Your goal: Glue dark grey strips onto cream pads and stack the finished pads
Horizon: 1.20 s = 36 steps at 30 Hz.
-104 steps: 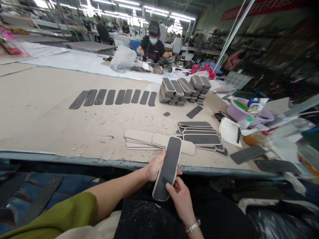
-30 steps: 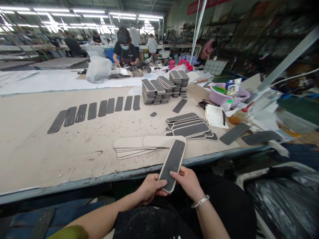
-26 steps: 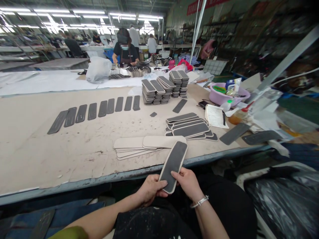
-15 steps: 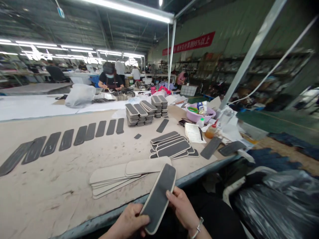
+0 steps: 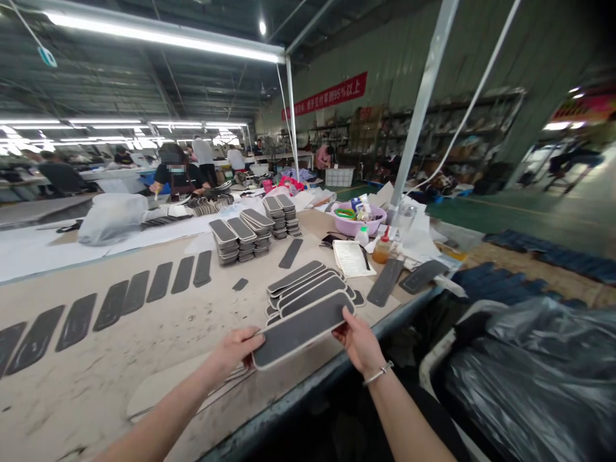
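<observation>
Seated at a brown-covered worktable [image 5: 202, 321], we hold a long gray panel [image 5: 303, 330] edged in a pale border between our two bare hands, its gray face turned up. Our left hand [image 5: 237, 350] is closed in a pinch on the panel's left end, while our right hand [image 5: 359, 340], a silver bracelet [image 5: 378, 373] at the wrist, grips the opposite end with the thumb on top and the fingers curled underneath. The panel slants upward to the right at the near side of a fanned pile of bordered panels [image 5: 308, 282]; we cannot tell whether it touches them. Below our left forearm, pale boards [image 5: 149, 391] lie partly covered from view. A row of dark strips [image 5: 110, 305] runs across the table to our left, and beyond the pile stand stacks of bordered pieces [image 5: 240, 247]. To the right of those, we see an open notebook [image 5: 353, 258], a red-capped bottle of amber liquid [image 5: 381, 250] and a purple basin [image 5: 349, 224] filled with odds and ends. Across the table, a co-worker in a dark shirt [image 5: 180, 176] sits behind more piled pieces, near a translucent plastic bag [image 5: 113, 218], as a red banner [image 5: 327, 96] hangs on the far wall.
</observation>
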Available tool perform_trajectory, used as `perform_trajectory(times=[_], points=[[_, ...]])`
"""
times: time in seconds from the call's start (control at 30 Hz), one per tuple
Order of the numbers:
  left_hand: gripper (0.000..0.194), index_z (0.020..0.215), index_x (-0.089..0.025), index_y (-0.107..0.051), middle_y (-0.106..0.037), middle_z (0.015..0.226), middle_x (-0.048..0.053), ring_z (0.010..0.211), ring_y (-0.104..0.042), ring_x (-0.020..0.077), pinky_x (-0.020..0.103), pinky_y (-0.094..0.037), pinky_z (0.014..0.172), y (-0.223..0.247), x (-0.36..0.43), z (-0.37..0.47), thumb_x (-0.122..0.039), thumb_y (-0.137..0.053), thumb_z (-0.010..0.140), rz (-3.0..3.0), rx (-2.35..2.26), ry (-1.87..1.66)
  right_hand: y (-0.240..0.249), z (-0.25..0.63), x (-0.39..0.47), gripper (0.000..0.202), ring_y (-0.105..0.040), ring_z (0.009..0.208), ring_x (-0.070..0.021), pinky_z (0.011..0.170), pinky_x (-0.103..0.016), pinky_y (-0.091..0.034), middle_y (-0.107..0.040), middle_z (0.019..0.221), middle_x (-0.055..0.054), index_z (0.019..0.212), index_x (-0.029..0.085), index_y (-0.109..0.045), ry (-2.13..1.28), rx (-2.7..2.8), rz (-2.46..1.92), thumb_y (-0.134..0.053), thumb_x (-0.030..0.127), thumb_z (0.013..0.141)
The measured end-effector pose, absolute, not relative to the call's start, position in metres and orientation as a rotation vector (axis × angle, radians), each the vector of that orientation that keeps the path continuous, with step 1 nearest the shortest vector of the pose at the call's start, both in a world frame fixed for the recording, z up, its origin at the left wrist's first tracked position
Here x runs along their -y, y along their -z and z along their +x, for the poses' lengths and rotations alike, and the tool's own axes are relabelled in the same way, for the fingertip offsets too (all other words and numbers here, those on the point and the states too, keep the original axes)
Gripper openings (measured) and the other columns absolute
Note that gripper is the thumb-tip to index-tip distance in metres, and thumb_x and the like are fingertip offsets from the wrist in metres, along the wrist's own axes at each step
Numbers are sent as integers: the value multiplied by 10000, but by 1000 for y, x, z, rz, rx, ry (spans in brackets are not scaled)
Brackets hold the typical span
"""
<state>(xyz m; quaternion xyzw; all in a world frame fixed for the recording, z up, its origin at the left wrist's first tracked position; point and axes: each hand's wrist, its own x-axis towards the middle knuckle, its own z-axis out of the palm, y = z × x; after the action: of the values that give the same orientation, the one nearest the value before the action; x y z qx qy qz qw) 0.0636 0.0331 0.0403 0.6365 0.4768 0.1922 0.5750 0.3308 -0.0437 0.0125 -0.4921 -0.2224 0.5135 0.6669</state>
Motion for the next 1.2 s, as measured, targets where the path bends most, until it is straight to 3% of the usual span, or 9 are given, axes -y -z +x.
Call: perform_trajectory(times=[0.1,0.2,0.33,0.43,0.57,0.67,0.83,1.03,1.2], points=[[430,633,-163,-509,-473,466,-46,434,-459,90,195,-364,435,-45,-70,88,-577,-623,658,1603,-1203,-474,-11,348,31,458,-626,797,-152,701,-293,-521,-653,974,-43,1073,230,-536,-1081,612,-1171,-511,584,783],[424,648,-165,-526,-508,470,-28,450,-486,105,204,-377,442,-45,-105,110,-577,-624,663,1691,-1328,-474,2,361,28,547,-618,834,-177,726,-335,-516,-618,1043,-71,1196,211,-484,-952,733,-1330,-547,532,759],[408,713,-140,-586,-570,527,17,528,-544,141,236,-427,507,-39,-135,130,-547,-613,705,1833,-1459,-508,20,377,38,513,-590,796,-194,814,-398,-467,-609,1025,-102,1142,154,-554,-666,923,-1574,-595,432,712],[396,894,-107,-616,-650,762,91,717,-605,196,296,-470,663,-35,-141,132,-475,-599,749,1995,-1539,-551,22,390,46,367,-560,860,-212,886,-399,-413,-609,1024,-106,1009,167,-631,-469,1077,-1676,-541,409,749],[431,1115,-126,-580,-576,1141,147,1025,-551,242,355,-392,921,-34,-119,115,-424,-547,805,2271,-1484,-537,21,397,47,301,-557,843,-235,872,-408,-407,-631,893,-105,900,169,-659,-358,1218,-1743,-518,399,765],[423,1064,-189,-629,-611,1113,90,1052,-544,230,334,-369,958,-32,-87,95,-473,-613,752,2455,-1262,-362,26,395,45,293,-583,804,-210,823,-369,-439,-646,916,-88,936,179,-652,-255,1386,-1828,-478,372,798],[568,1214,-200,-521,-561,1224,110,1096,-514,283,478,-283,1002,-24,-45,71,-454,-653,724,2803,-948,14,40,390,43,291,-614,815,-198,779,-335,-473,-668,935,-75,956,181,-641,-79,1646,-1945,-427,336,834],[544,1201,-156,-527,-559,1155,124,1043,-523,266,391,-358,955,-17,-45,64,-352,-636,705,2786,-933,-108,48,384,44,317,-621,829,-207,773,-341,-486,-665,963,-81,1004,180,-624,-58,1705,-1908,-403,340,843],[614,1240,-156,-494,-528,1148,118,1070,-489,272,396,-381,961,-35,-49,56,-351,-638,676,2691,-1020,-235,45,380,47,337,-618,750,-195,748,-336,-497,-662,871,-82,1036,162,-612,-50,1643,-1910,-409,338,832]])
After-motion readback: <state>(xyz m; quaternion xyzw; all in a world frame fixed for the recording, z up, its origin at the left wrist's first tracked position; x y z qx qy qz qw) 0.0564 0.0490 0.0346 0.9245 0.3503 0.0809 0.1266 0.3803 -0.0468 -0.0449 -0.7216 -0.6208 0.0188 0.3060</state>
